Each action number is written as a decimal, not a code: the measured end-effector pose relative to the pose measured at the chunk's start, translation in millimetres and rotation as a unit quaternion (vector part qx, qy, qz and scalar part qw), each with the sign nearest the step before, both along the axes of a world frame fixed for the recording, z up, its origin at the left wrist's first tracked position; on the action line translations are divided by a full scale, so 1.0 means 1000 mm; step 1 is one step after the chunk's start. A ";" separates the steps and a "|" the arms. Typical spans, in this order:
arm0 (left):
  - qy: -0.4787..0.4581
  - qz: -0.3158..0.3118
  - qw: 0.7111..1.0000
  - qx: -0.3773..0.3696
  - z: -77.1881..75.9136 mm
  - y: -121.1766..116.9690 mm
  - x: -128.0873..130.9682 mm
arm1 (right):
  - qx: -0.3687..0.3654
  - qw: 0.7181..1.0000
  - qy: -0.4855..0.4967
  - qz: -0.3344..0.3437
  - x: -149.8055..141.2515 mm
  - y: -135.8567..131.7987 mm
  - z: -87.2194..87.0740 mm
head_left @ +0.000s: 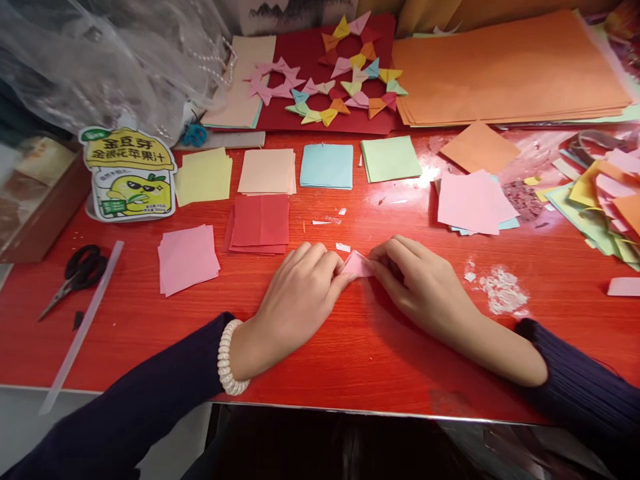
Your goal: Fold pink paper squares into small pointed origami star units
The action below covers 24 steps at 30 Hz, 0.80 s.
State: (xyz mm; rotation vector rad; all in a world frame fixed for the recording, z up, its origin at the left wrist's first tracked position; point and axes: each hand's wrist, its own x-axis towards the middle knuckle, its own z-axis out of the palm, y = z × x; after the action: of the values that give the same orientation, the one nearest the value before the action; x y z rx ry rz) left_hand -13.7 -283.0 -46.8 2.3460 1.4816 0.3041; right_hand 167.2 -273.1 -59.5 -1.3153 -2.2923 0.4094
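While both hands (303,290) (423,280) are nearly closed, they pinch folded pink paper (357,265).

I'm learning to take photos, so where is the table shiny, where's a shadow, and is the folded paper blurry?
In the head view, white glare shines on the red table beside the green paper stack; in the head view, a soft shadow lies below the right hand; in the head view, the folded pink paper looks fairly clear.

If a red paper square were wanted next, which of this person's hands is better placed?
Probably the left hand: it is nearer the red squares, with the right hand farther across. Both pinch the folded pink paper, so the left must first let go.
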 end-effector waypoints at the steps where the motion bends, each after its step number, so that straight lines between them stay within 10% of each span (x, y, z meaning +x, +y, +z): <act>1: 0.012 -0.002 1.000 0.011 -0.001 0.000 0.000 | 0.004 1.000 -0.002 -0.002 -0.001 0.000 0.000; 24: 0.062 -0.001 0.993 0.104 -0.002 0.007 0.005 | 0.051 0.997 -0.049 -0.034 -0.008 -0.002 -0.006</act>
State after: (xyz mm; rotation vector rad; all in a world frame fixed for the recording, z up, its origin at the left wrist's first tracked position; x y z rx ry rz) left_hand -8.3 -275.7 -48.4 2.5711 1.5722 0.3337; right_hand 159.7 -275.3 -65.3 -1.3847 -2.3080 0.2069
